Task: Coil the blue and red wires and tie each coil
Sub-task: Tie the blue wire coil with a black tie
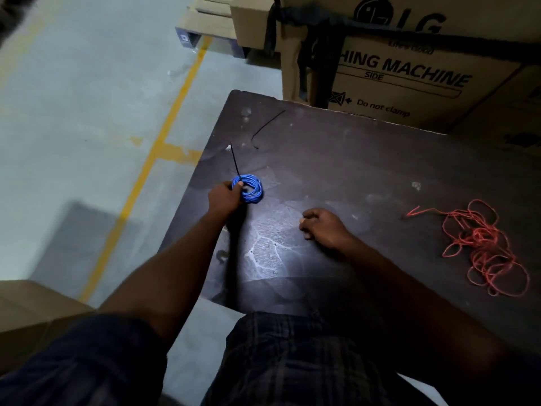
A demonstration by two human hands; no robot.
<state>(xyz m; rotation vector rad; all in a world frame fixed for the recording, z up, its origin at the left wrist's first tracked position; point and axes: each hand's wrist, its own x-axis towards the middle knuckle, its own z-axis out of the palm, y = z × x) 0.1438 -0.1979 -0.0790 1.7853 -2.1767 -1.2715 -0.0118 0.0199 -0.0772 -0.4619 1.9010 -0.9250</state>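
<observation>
Pale grey concrete floor, left half of the view, crossed by a worn yellow painted line.

Large brown cardboard carton, printed in black with "LG", "MACHINE", "SIDE" and "Do not clamp". It stands against the far edge of the table, with a black fabric strap draped over its top corner.

Dark brown scuffed flat table top, with pale scrape marks near its middle.

Loose tangle of thin red wire, uncoiled, lying on the right part of the table, well apart from both hands.

Right hand, resting knuckles-up on the table near the middle, fingers loosely curled. Nothing is seen in it.

Left hand, at the table's left edge, fingers and thumb closed round the near-left side of the blue coil.

Small round coil of blue wire, lying flat on the table by its left edge, held by the left hand.

Thin black cable tie, its tail pointing away from the person and out of the blue coil just beside the thumb.

Second thin black cable tie, curved, lying loose on the far left corner of the table, apart from the coil.
</observation>
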